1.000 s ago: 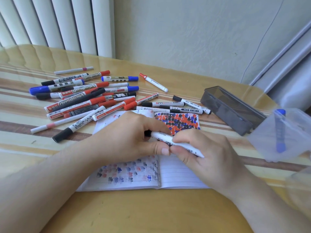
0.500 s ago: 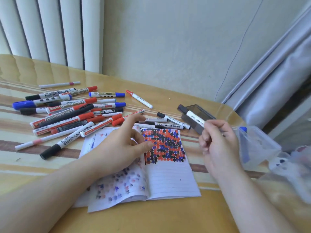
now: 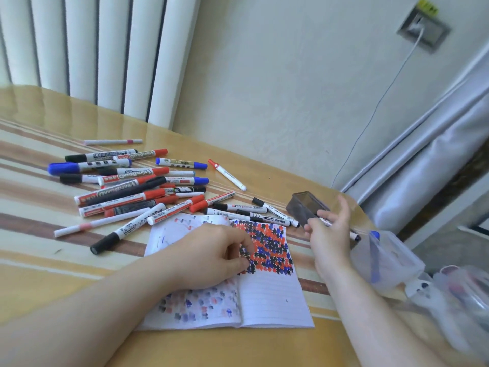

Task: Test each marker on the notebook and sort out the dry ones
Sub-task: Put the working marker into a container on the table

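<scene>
Notebook [image 3: 267,300] lies open on table [image 3: 39,266], L hand [image 3: 211,254] resting on it w/ fingers loosely curled, holding nothing. R hand [image 3: 330,234] pinches a white marker [image 3: 353,235] just beside dark box [image 3: 304,205]. Marker pile [image 3: 132,186] lies behind notebook.

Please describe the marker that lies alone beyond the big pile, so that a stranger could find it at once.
Start at the open notebook on the striped table, then look past the marker pile toward the wall. Right of the pile lies the slim white marker, apart from the others. Only it has a small red cap and points diagonally.
</scene>
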Demonstrator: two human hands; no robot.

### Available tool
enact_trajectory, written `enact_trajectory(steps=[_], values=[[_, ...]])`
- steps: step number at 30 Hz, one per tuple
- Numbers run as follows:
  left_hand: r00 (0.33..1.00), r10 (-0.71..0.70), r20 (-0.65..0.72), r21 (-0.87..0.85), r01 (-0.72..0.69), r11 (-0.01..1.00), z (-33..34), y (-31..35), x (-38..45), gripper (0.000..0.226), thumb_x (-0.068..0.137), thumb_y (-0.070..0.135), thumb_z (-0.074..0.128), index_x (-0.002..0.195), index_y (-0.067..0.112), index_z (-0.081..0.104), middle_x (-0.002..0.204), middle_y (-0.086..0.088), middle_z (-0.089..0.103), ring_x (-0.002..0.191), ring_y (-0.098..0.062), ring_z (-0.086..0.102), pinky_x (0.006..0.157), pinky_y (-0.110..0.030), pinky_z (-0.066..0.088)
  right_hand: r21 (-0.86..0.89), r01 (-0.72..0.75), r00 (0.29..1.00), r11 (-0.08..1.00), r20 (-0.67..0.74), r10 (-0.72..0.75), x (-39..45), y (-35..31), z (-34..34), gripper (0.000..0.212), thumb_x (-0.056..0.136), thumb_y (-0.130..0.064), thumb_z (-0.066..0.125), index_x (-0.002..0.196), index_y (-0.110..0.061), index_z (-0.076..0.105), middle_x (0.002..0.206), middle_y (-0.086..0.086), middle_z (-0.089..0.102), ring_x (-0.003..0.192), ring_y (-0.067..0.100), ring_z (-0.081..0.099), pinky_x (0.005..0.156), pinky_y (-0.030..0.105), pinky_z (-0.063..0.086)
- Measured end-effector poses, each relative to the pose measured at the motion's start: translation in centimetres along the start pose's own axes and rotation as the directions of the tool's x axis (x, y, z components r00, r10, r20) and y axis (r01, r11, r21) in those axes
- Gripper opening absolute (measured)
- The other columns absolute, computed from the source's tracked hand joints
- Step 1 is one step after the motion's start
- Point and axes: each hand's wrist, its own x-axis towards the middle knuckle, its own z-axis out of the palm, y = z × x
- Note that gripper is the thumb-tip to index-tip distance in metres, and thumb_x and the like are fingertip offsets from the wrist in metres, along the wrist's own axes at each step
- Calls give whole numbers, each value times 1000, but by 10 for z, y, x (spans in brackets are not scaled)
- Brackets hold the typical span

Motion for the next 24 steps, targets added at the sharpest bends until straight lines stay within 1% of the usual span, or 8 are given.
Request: enact_trajectory(steps=[3,5,7,11,14,16,20,24], values=[[1000,18,5,21,-18,1000,-1,0,1,12,94,36,66,106,37,68,70,13,60,70,0,56,58,-13,37,-313,198,971,929,190,-142,-1,2,16,62,92,-1,57,138,-41,50,124,-5,57,91,19,65,69,33,53],[1000,27,3,29,-27,999,-1,1,2,11,94,36,66,105,36,68,69,13,59,68,1,55,58,-12,37,-505,362,906,783,387,-169,1,1,27,55,95,-3,53,142,-32,54,138,-5,54,118,16,58,95,31,49],[1000,30,2,26,-30,999,-1,0,2,12,94,35,66,105,36,68,69,12,60,68,-1,56,57,-13,38,-631,458,852,626,513,-106,6,2,37,48,101,-6,47,142,-29,57,144,-4,50,136,21,44,115,39,38],[1000,26,8,29,-27,999,-1,0,2,12,94,36,66,106,37,68,72,10,62,69,-4,57,60,-18,42,-771,504,827,390,561,41,15,-4,47,31,106,-22,50,133,-33,60,131,5,44,130,29,35,105,46,41],[1000,20,8,28,-21,999,0,-1,2,11,94,36,66,105,37,68,71,12,62,68,-2,57,62,-21,45,-818,524,838,237,544,24,15,-13,46,13,104,-31,57,117,-30,60,118,3,40,120,28,36,94,45,43],[1000,18,2,19,-18,1000,-2,-1,3,10,94,36,66,104,37,68,71,13,62,68,-2,57,62,-21,45,-837,526,848,150,528,-28,13,-21,40,12,105,-33,53,116,-31,58,122,2,44,116,26,35,93,45,40],[990,-41,-134,-53,34,998,-5,-1,3,17,93,44,66,104,37,54,92,13,60,75,-5,59,67,-25,47,-806,564,821,179,524,-228,-1,-38,14,13,106,-39,47,116,-37,54,124,-13,55,115,21,35,87,43,30],[943,-106,-316,-125,70,990,-8,1,0,45,94,69,45,124,38,34,120,14,44,87,-3,54,79,-29,45,-525,712,686,466,662,-302,-21,-49,-9,10,99,-36,64,106,-43,64,103,-30,62,113,13,44,95,43,40]])
